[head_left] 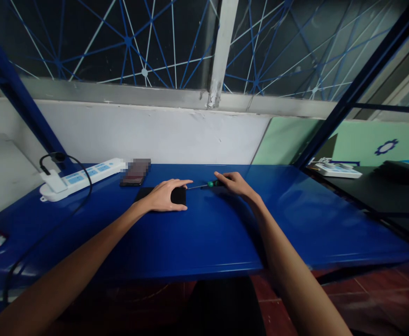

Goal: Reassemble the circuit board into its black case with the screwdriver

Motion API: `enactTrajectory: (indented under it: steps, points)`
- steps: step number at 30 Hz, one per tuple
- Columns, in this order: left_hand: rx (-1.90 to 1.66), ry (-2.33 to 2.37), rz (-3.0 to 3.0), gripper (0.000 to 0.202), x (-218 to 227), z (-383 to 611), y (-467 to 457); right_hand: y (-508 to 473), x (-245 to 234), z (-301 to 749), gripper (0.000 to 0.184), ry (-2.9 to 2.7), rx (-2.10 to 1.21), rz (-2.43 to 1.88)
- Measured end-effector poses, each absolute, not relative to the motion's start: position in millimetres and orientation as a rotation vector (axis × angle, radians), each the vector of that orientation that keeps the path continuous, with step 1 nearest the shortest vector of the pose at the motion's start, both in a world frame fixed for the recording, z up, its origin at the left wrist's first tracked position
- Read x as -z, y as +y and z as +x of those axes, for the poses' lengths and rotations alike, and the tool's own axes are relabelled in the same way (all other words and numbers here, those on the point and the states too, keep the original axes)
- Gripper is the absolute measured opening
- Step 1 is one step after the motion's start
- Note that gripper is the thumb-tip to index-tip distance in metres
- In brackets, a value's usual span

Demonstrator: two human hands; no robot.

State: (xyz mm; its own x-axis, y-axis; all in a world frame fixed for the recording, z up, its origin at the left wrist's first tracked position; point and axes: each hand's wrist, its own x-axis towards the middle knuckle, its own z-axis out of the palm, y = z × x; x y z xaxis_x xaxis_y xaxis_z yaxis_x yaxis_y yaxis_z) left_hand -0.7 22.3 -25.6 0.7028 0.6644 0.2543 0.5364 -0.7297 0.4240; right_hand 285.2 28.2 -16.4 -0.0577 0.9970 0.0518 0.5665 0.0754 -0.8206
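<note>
My left hand (165, 195) rests on a flat black device (178, 195) lying on the blue table (204, 233), fingers and thumb wrapped round its right end. My right hand (233, 183) is closed on the green and black handle of a small screwdriver (207, 185). The thin metal shaft points left toward the black device, with its tip just beside my left fingertips.
A white power strip (80, 178) with a plugged adapter and black cable (85, 186) lies at the table's back left. A dark phone (134, 175) lies next to it. To the right stands a black table with a white box (337, 170). The wall and window are behind.
</note>
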Motion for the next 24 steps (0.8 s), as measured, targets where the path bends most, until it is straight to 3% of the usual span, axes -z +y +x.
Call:
enactTrajectory:
  steps: [5,11,16,21,24]
  points:
    - [-0.560,0.963,2.592,0.075,24.0,-0.9,21.2,24.8,13.8,287.9,0.043,-1.687,-1.108,-1.458]
    - [-0.542,0.963,2.593,0.076,24.6,-0.9,22.2,27.2,14.6,284.5,0.054,-1.757,-0.750,-1.624]
    - [-0.555,0.951,2.588,0.076,24.6,-0.9,21.7,24.1,13.7,287.0,0.042,-1.672,-1.124,-1.458]
    - [-0.542,0.958,2.596,0.076,25.0,-0.9,21.4,28.6,16.8,285.3,0.053,-1.736,-0.730,-1.621]
    - [-0.546,0.949,2.603,0.077,25.3,-0.8,22.0,29.5,18.3,285.2,0.052,-1.720,-0.799,-1.609]
